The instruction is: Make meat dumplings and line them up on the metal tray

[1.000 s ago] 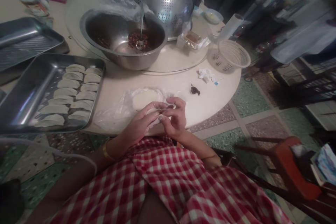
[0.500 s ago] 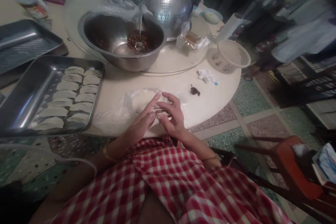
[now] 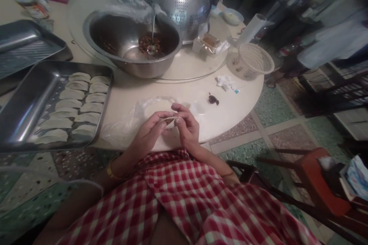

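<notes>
Thumb and fingers of the left hand (image 3: 145,134) and right hand (image 3: 189,128) were found pinched on opposite ends of a dumpling (image 3: 174,119), held above the tabletop's front edge. A change was noted: the left fingers, stretched out straight half a second earlier, had been curled onto the dough. Filling (image 3: 168,121) was exposed at the gap between the hands; the seam was therefore judged incomplete. Just beyond the fingers, a dough round (image 3: 156,108) was observed on a plastic sheet (image 3: 120,126). Two rows of folded dumplings (image 3: 68,104) were recorded along the right edge of a metal tray (image 3: 20,122). Farther back, a spoon (image 3: 153,26) was left standing in the bowl (image 3: 140,68).
</notes>
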`<action>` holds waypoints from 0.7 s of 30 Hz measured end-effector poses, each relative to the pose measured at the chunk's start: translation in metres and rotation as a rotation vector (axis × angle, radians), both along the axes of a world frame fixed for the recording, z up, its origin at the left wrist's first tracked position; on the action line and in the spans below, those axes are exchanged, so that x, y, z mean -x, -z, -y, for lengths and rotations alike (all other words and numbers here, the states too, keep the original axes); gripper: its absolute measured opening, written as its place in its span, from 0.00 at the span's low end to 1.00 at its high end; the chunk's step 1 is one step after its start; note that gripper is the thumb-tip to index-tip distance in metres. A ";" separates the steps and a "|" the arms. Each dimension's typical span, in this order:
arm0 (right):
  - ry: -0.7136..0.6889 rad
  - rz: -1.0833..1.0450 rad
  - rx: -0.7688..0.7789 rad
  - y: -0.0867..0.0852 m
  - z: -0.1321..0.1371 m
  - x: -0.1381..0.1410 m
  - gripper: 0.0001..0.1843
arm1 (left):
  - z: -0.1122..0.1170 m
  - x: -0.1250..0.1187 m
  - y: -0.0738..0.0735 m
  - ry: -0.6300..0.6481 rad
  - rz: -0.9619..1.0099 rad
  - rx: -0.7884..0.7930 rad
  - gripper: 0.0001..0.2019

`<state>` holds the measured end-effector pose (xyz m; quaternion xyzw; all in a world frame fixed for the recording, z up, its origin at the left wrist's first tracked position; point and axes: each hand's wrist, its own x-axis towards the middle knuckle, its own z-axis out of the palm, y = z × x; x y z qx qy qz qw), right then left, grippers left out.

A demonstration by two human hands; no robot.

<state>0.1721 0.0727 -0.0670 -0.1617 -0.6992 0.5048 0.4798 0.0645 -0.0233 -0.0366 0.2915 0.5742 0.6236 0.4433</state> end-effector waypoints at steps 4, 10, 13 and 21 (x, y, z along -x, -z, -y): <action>-0.022 0.054 0.078 -0.003 0.004 0.002 0.14 | 0.001 0.006 -0.003 -0.149 -0.270 -0.030 0.08; -0.089 0.124 0.326 -0.010 0.010 0.001 0.14 | 0.006 0.016 0.000 -0.197 -0.393 -0.021 0.05; -0.086 0.144 0.404 -0.015 0.010 0.002 0.13 | 0.010 0.022 0.006 -0.171 -0.583 -0.070 0.05; -0.093 0.178 0.327 -0.023 0.011 0.008 0.15 | 0.017 0.031 -0.001 -0.131 -0.934 -0.244 0.04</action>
